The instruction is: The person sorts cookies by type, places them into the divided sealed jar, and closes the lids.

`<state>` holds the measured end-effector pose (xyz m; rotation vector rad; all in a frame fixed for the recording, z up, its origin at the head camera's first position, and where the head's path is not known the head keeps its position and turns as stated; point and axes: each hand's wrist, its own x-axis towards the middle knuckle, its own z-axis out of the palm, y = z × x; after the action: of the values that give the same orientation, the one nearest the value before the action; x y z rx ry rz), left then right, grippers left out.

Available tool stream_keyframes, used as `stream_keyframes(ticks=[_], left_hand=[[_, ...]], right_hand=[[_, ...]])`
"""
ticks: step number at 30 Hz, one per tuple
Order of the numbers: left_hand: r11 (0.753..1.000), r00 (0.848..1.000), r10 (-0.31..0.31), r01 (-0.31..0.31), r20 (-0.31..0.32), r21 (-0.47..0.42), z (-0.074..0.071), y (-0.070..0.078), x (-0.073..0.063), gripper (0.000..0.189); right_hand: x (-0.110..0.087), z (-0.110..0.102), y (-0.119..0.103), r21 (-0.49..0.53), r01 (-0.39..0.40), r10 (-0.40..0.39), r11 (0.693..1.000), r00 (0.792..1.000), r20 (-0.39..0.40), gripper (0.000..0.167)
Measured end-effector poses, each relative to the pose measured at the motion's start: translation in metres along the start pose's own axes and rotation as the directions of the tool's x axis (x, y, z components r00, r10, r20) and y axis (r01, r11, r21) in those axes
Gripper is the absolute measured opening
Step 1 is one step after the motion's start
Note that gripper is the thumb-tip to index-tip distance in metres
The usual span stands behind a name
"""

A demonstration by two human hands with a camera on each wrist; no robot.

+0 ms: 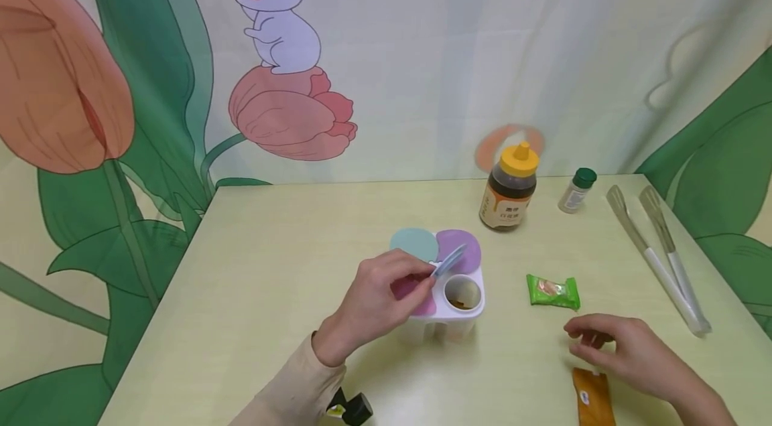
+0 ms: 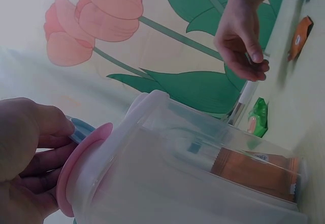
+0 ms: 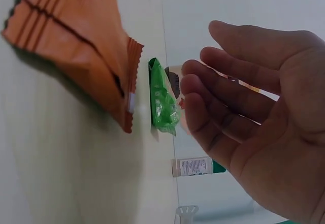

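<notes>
My left hand (image 1: 382, 292) pinches a light blue round lid (image 1: 451, 260), tilted on edge above a clear storage box with a white top (image 1: 445, 311). Teal (image 1: 413, 244), purple (image 1: 461, 248) and pink (image 1: 425, 307) lids cover the other compartments. One round opening (image 1: 463, 293) is uncovered, and through the clear wall an orange-brown packet (image 2: 256, 173) shows at the bottom. My right hand (image 1: 633, 352) hovers with relaxed, slightly bent fingers and holds nothing. Near it lie an orange-brown packet (image 1: 594, 396) and a green wrapped packet (image 1: 551, 292).
A yellow-capped squeeze bottle (image 1: 509, 191) of dark syrup stands at the back, with a small green-capped shaker (image 1: 577, 190) to its right. Two white-handled utensils (image 1: 672, 265) lie along the right side. A printed curtain (image 1: 416, 78) hangs behind the table (image 1: 253, 292).
</notes>
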<state>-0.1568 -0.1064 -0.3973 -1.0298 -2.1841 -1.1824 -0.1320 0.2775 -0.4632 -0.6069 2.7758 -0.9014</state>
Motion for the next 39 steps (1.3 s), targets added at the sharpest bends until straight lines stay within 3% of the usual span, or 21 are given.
stream_keyframes(ticks=[4,9,14,21,27,32,39], left_hand=[[1.0,1.0,-0.006,0.006,0.002,0.003,0.0,0.0,0.0,0.012],[1.0,1.0,-0.016,0.016,0.005,-0.002,0.0,-0.001,-0.002,0.013],[1.0,1.0,-0.014,0.014,0.006,-0.016,0.002,-0.002,-0.003,0.013],[1.0,1.0,0.009,-0.009,0.005,-0.009,0.002,-0.004,-0.003,0.013],[1.0,1.0,-0.007,0.007,0.005,-0.017,0.001,-0.002,-0.003,0.013],[1.0,1.0,-0.015,0.015,0.004,-0.013,0.0,-0.001,-0.003,0.013],[1.0,1.0,-0.006,0.006,0.006,-0.005,-0.001,-0.001,-0.002,0.013]], right_hand=[[-0.002,0.0,0.007,0.027,-0.039,0.035,0.999,0.992,0.121,0.033],[-0.005,0.0,0.014,0.007,-0.055,0.053,0.998,0.978,0.2,0.041],[-0.008,0.002,0.019,-0.018,-0.052,0.055,0.998,0.973,0.224,0.045],[-0.01,0.006,0.025,-0.004,0.027,-0.026,1.0,0.976,0.214,0.047],[-0.007,0.003,0.026,0.066,-0.034,0.008,0.997,0.936,0.352,0.053],[-0.005,0.003,0.027,0.083,-0.071,0.03,0.994,0.909,0.416,0.053],[-0.004,0.005,0.026,0.099,-0.078,0.027,0.992,0.898,0.439,0.044]])
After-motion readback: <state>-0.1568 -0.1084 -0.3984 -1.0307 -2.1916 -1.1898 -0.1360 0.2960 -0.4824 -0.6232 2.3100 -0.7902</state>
